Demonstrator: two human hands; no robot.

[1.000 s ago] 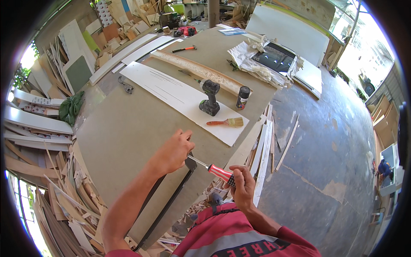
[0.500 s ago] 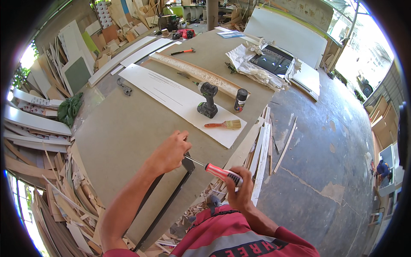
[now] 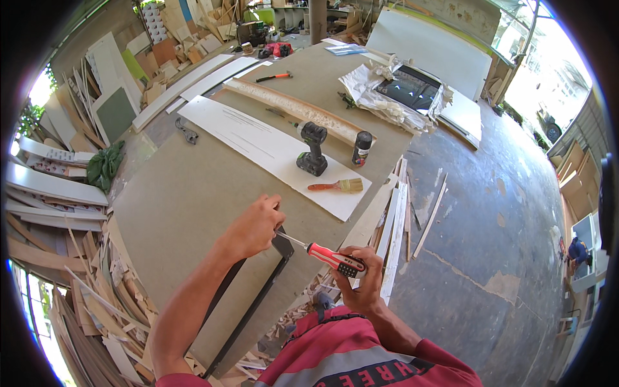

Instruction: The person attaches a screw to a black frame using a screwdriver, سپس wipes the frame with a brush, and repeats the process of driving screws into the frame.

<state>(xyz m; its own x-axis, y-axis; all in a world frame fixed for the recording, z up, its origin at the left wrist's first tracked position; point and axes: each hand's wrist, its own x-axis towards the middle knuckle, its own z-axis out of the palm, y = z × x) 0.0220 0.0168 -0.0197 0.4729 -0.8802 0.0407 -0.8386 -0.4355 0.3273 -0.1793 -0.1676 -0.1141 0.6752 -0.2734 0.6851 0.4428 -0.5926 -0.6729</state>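
Observation:
My right hand (image 3: 362, 282) is wrapped round the handle of a screwdriver (image 3: 330, 257) with a red, white and black grip. The shaft points left, and its tip meets the near corner of a black frame (image 3: 250, 311) by my left fingers. My left hand (image 3: 253, 226) is closed on that end of the frame, thumb and fingers bent round it. Whether a screw sits at the tip is hidden. The frame's long rails slant down toward my body over the table (image 3: 174, 206).
Beyond my hands a white board (image 3: 251, 145) carries a cordless drill (image 3: 313, 149) and a paintbrush (image 3: 336, 186). A black spray can (image 3: 362, 149) stands beside it. Farther off lie a hammer (image 3: 274, 77) and a paper-wrapped dark panel (image 3: 407, 89). Wood strips (image 3: 393, 226) lean at the table's right edge.
My right hand has rolled the screwdriver handle, and its fingers have shifted on the grip. The left hand stays at the frame's end, nearly unmoved.

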